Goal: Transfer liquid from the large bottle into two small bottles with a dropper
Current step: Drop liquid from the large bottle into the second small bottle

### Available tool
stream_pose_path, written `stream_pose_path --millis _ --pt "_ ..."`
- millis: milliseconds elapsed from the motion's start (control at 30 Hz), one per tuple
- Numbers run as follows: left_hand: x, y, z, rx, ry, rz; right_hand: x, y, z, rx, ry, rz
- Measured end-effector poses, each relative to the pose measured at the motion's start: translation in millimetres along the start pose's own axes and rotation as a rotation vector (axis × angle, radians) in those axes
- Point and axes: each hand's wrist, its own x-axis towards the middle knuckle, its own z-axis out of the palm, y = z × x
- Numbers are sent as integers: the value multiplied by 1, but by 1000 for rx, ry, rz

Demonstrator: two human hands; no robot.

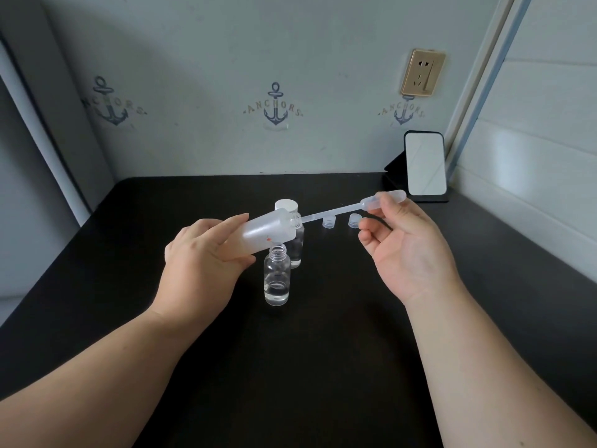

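My left hand [202,260] grips the large frosted bottle [268,231], tilted nearly flat above the table with its open mouth pointing right. My right hand [403,244] pinches the bulb of a clear plastic dropper [349,209], whose thin tip reaches into the large bottle's mouth. Below the tilted bottle a small clear bottle [276,279] stands upright and uncapped, with a little liquid at its bottom. A second small clear bottle [296,250] stands just behind it, partly hidden by the large bottle.
A white round cap [286,205] shows behind the large bottle. Two small clear caps [329,222] [354,220] lie on the black table [290,367] further back. A phone [424,166] leans on a stand at the back right, against the wall.
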Motion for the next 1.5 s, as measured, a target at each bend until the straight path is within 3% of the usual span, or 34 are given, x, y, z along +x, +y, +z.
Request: stream_pose_path --millis 700,1367,1500 --pt "1 7 -6 -132 18 -111 6 -7 -13 410 227 -34" --pt "2 3 -5 -290 -43 -214 8 -7 -10 386 207 -25" --pt "-3 9 -12 -364 63 -172 8 -6 -11 358 198 -29"
